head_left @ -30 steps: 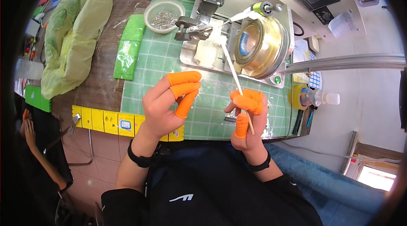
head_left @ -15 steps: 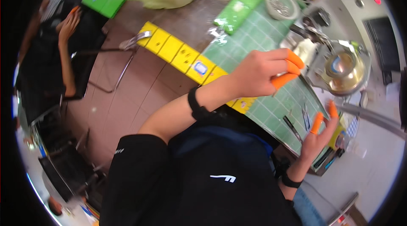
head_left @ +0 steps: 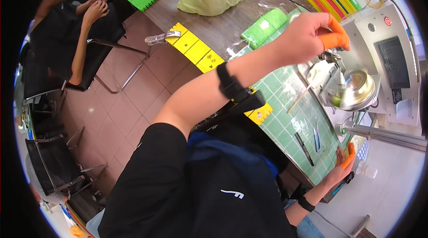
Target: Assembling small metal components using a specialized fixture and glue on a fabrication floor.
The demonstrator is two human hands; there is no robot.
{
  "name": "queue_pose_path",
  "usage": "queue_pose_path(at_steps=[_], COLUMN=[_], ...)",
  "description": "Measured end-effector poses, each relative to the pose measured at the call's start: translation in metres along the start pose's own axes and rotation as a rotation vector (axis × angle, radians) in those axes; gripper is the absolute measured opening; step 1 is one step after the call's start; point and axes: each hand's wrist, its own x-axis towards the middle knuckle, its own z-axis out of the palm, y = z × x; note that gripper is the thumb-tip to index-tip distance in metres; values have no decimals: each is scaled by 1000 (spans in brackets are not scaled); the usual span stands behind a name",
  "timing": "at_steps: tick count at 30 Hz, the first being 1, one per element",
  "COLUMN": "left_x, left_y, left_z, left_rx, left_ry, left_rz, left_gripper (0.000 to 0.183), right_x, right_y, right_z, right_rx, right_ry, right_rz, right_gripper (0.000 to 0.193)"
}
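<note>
Here, the left hand [head_left: 314,37] is raised at the upper end of the green mat [head_left: 290,126], fingertips pinched together, though I cannot tell whether they grip anything; the right hand [head_left: 342,167], released with fingers extended, is just beside the mat's lower right corner. A thin pale stick [head_left: 298,100] lies slanted on the mat, tweezers [head_left: 317,138] and a dark slim tool [head_left: 304,149] lie lower on it, and a machine [head_left: 388,59] stands beyond its right edge.

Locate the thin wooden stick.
Head view, right of centre: the thin wooden stick lies over the green gridded mat, between the left hand and the slim black tool.
</note>
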Motion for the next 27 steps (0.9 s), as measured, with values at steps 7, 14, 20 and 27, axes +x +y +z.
queue_pose_path(at_steps=[7, 14, 20, 27], left_x=[26, 28, 3, 2], left_y=[-59, -59, -59, -57], left_z=[-42, -28, -50, -46], left_rx=[216, 73, 47, -97], left_ry=[20, -84, 19, 6], left_rz=[-117, -76, -209, -238], left_gripper=[14, 14, 15, 17], right_x=[-11, -11, -21, -27], right_y=[51, 48, 48, 37], right_z=[3, -2, 11, 5], right_rx=[243, 212, 335, 313], right_ry=[147, 181, 119, 137], right_rz=[247, 162, 181, 304], right_gripper=[33, 25, 23, 19])
